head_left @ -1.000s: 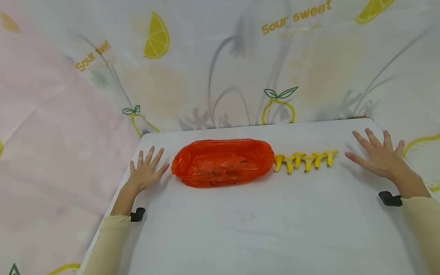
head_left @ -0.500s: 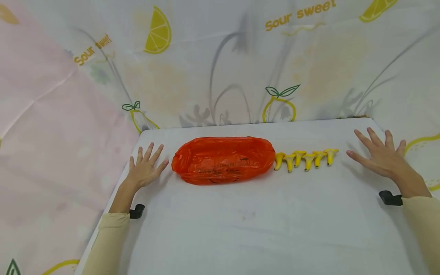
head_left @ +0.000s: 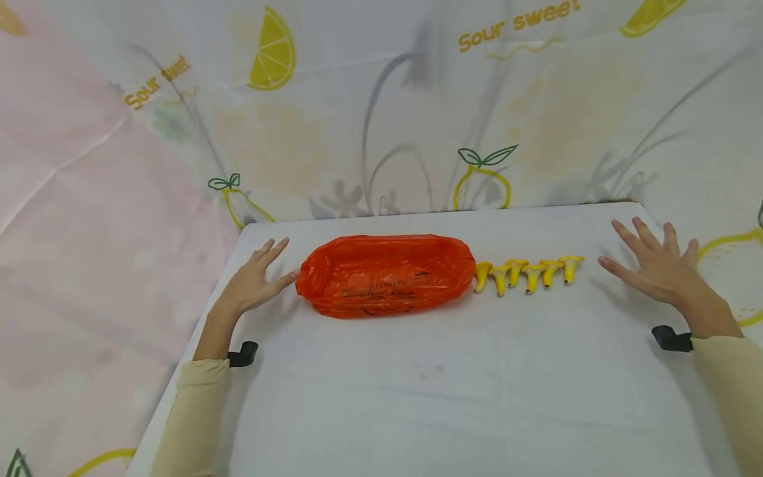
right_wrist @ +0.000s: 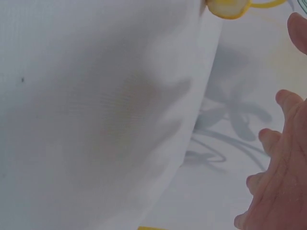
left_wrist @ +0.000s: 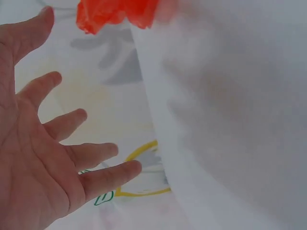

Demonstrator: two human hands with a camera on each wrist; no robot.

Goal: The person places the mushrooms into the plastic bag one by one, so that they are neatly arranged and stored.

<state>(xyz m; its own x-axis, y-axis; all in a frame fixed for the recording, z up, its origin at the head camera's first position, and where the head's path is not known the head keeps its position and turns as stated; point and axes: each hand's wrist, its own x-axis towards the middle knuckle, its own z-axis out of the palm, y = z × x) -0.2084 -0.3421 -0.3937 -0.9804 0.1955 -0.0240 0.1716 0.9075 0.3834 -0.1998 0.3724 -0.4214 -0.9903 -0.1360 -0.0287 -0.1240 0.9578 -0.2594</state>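
In the head view my left hand (head_left: 253, 281) hovers at the left end of a red plastic bag (head_left: 387, 275), fingers spread and thumb tip close to the bag's edge. The bag lies on its long side with its mouth rolled wide, dark print showing through. Right of it stretches a row of several yellow trumpet-shaped mushrooms (head_left: 532, 278), the leftmost against the bag. My right hand (head_left: 658, 268) is beyond the row's right end, fingers spread, holding nothing. The left wrist view shows the left palm (left_wrist: 38, 158) bare; one mushroom cap (right_wrist: 230, 7) shows atop the right wrist view.
A white table (head_left: 429, 384) carries everything. Behind it hangs a cloth (head_left: 334, 119) printed with lemons and lettering, and pinkish cloth (head_left: 89, 265) covers the left side. Dark wrist mounts (head_left: 243, 354) stick out beside both wrists.
My left hand has turned and shifted slightly toward the bag, its fingers now closer together in the head view. The right hand stays about where it was; bag and mushrooms have not moved.
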